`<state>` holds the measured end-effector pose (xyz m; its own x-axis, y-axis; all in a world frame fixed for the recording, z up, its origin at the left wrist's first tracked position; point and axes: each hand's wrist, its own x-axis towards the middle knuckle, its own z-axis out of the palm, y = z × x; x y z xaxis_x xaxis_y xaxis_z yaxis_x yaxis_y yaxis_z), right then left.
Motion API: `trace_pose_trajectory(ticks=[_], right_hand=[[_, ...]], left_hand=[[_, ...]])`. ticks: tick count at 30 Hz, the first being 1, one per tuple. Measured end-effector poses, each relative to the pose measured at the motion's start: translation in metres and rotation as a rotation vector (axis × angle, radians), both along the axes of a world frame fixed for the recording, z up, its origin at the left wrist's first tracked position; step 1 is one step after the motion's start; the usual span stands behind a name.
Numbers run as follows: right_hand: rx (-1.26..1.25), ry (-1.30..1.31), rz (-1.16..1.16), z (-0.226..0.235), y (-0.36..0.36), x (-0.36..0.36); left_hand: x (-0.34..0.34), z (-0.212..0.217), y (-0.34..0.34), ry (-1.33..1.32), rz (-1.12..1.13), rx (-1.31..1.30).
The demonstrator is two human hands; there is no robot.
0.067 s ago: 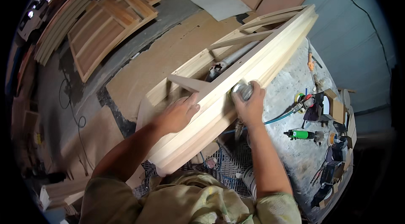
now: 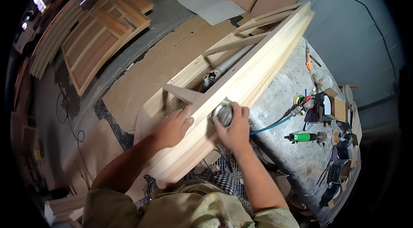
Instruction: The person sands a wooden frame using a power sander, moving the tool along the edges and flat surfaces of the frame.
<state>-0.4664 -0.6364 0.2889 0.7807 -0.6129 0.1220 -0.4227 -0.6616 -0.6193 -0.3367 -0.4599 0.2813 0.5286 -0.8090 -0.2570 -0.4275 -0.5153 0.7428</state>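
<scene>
A long pale wooden frame (image 2: 254,64) with crosspieces stretches diagonally from near my body to the far right, its moulded side turned up toward me. My right hand (image 2: 234,128) is wrapped round a palm sander (image 2: 223,114) with a round, silver-grey top. The sander sits against the moulded side; its underside is hidden. To its left, my left hand (image 2: 174,128) lies on the frame's near part beside a crosspiece (image 2: 183,93), fingers stretched out and holding nothing. Inside the frame, a grey tube (image 2: 232,62) with a ragged end shows between the crosspieces.
At right stands a grey worktable (image 2: 275,116) carrying a green air tool (image 2: 301,137), another tool with a blue hose (image 2: 275,125), and open boxes (image 2: 333,105). Wooden panels (image 2: 97,41) lie at far left. Brown sheeting (image 2: 150,62) covers floor beyond the frame.
My right hand has slid the sander left and toward me along the frame. My left hand stays at nearly the same spot on the wood. The whole view has shifted slightly.
</scene>
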Motion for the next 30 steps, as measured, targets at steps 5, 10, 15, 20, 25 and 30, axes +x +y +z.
trace_pose_trajectory(ticks=[5, 10, 15, 20, 25, 30], right_hand=[[0.084, -0.046, -0.115, 0.009, -0.063, 0.017], [-0.026, -0.105, -0.22, -0.01, -0.195, 0.05], [0.034, -0.064, -0.349, -0.005, -0.317, 0.094], [0.073, -0.038, -0.389, -0.004, -0.351, 0.102], [0.172, -0.05, -0.219, 0.001, -0.24, 0.075], [0.142, -0.059, -0.155, 0.005, -0.187, 0.046]], left_hand=[[-0.004, -0.007, -0.011, -0.182, -0.056, -0.21], [-0.003, 0.004, -0.045, -0.583, -0.099, -0.208], [0.004, 0.021, -0.066, -0.266, -0.06, 0.116], [0.015, 0.024, -0.104, -0.221, -0.061, 0.179], [0.047, -0.014, -0.154, -0.236, -0.131, -0.053], [0.062, -0.02, -0.237, -0.036, -0.081, -0.144]])
